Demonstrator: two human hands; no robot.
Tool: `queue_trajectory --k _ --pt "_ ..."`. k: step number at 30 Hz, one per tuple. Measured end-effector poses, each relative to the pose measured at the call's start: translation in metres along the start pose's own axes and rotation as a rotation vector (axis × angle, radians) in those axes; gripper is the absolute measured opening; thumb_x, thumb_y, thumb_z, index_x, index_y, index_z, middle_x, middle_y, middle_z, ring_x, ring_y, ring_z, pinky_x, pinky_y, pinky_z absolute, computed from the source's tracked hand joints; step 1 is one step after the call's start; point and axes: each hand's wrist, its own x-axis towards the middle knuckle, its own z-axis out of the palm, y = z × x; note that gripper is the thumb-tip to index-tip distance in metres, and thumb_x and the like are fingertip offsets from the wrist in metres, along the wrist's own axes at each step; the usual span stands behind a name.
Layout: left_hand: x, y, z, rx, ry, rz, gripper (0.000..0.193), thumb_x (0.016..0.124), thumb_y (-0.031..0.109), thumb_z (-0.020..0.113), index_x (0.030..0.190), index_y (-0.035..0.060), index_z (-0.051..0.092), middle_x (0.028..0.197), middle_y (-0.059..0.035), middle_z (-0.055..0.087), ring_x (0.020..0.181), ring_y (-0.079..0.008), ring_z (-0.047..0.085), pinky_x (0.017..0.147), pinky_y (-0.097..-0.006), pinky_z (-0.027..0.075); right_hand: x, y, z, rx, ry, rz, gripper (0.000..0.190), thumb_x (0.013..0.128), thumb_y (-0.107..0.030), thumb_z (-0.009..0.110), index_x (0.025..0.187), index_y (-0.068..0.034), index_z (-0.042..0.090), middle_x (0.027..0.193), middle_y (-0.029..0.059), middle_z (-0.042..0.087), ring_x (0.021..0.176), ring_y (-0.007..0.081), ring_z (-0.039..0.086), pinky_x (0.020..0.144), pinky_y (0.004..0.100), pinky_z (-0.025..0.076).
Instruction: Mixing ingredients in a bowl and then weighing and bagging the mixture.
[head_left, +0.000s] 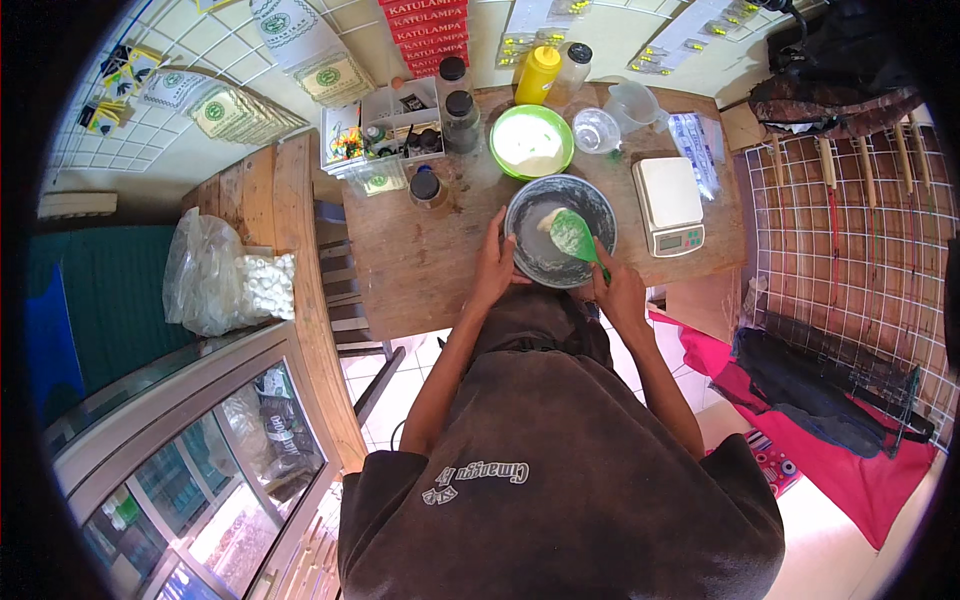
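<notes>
A round grey bowl (529, 259) stands at the near edge of the wooden table, its inner wall smeared with pale residue. My left hand (495, 259) holds the bowl's left rim, thumb at the edge and fingers around the outside. In my right hand (619, 289) is the handle of a green spoon or spatula (573, 235); its broad head, coated with pale paste, is inside the bowl beside a small light lump (551, 220). Just behind stands a green bowl (568, 162) of white powder. A white digital kitchen scale (667, 193) lies to the right.
Behind are a yellow squeeze bottle (537, 75), a clear plastic cup (596, 131), a measuring jug (631, 105) and dark-lidded jars (460, 120). A divided organizer box (401, 112) sits at the back left, near another lidded jar (427, 189). Plastic packets (694, 150) lie behind the scale.
</notes>
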Motion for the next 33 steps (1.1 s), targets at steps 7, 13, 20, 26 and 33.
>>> queue_trajectory --k 7,13,20,26,33 --pt "0.002 -0.003 0.002 0.081 0.028 0.069 0.047 0.096 0.013 0.04 0.14 0.0162 0.025 0.129 -0.0165 0.041 0.078 -0.0236 0.063 0.055 -0.0357 0.06 -0.003 0.002 -0.014 -0.096 -0.158 -0.03 0.036 0.085 -0.023 0.055 0.12 -0.015 0.058 0.069 0.0227 0.06 0.065 0.0382 0.061 0.062 0.0479 0.047" --pt "0.0 0.004 0.007 0.036 0.008 0.029 0.046 0.094 0.011 0.042 0.138 0.0123 0.03 0.133 -0.0192 0.037 0.091 -0.031 0.061 0.053 -0.0348 0.06 -0.003 0.018 -0.005 0.303 -0.312 0.059 0.033 0.085 -0.026 0.055 0.116 -0.017 0.062 0.071 0.0228 0.062 0.071 0.0374 0.062 0.066 0.0459 0.048" --pt "0.001 0.004 0.006 0.058 0.021 0.068 0.047 0.093 0.009 0.045 0.138 0.0112 0.031 0.132 -0.0189 0.037 0.089 -0.03 0.061 0.054 -0.0329 0.06 0.019 0.003 -0.032 -0.155 -0.128 0.139 0.037 0.081 -0.021 0.057 0.118 -0.016 0.06 0.076 0.0226 0.063 0.072 0.0372 0.063 0.066 0.0463 0.048" --pt "0.001 0.01 0.008 0.054 0.011 0.021 0.046 0.092 0.01 0.045 0.137 0.0111 0.033 0.134 -0.0194 0.035 0.089 -0.0314 0.062 0.053 -0.0336 0.06 0.044 0.006 -0.027 -0.223 -0.012 0.027 0.034 0.083 -0.015 0.05 0.116 -0.013 0.06 0.075 0.0235 0.062 0.07 0.0372 0.063 0.063 0.0479 0.048" --pt "0.004 0.001 0.003 0.051 0.022 0.062 0.048 0.092 0.01 0.047 0.137 0.0116 0.032 0.136 -0.0193 0.034 0.094 -0.0334 0.061 0.055 -0.0343 0.06 0.063 0.002 0.004 -0.378 -0.066 0.043 0.027 0.077 -0.008 0.053 0.101 -0.007 0.065 0.077 0.0238 0.063 0.074 0.0387 0.063 0.067 0.0475 0.049"
